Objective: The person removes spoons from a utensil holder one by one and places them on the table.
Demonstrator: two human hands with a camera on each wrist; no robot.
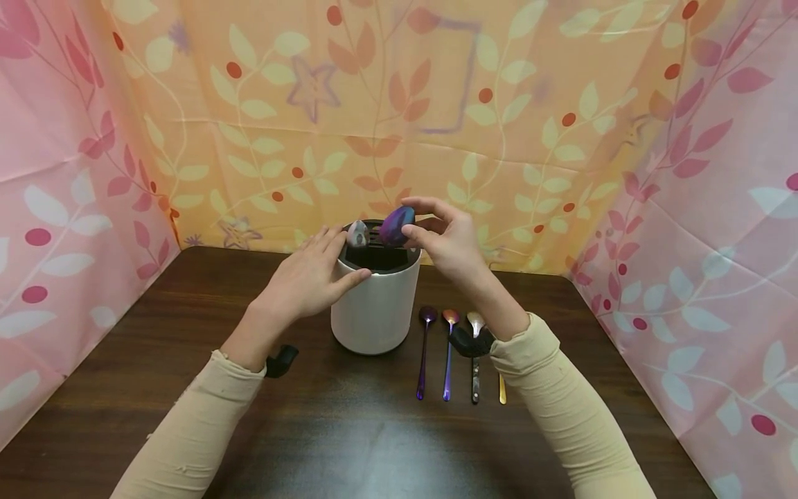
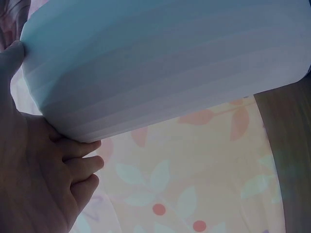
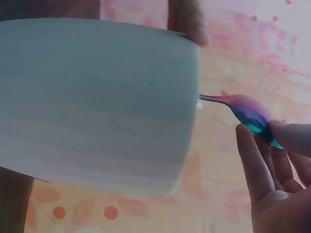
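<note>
A white utensil holder (image 1: 374, 315) with a dark divided insert stands upright on the table. My left hand (image 1: 305, 274) holds it near the rim, thumb at the front and fingers along the far left side. With my right hand (image 1: 455, 242), I pinch the bowl of a purple-blue spoon (image 1: 393, 229) between thumb and fingers, above the opening. The same spoon (image 3: 243, 109) shows its thin handle passing behind the holder's rim in the right wrist view; the lower handle is hidden. Beside it, a silvery spoon (image 1: 358, 234) stands bowl-up in the holder.
Right of the holder, a dark purple spoon (image 1: 421, 367), a rainbow-coloured spoon (image 1: 447, 367), a silver-bowled spoon with a dark handle (image 1: 476, 374) and a gold handle (image 1: 502, 391) lie in a row on the brown table (image 1: 349, 430). Patterned cloth (image 1: 386, 90) hangs behind and at both sides.
</note>
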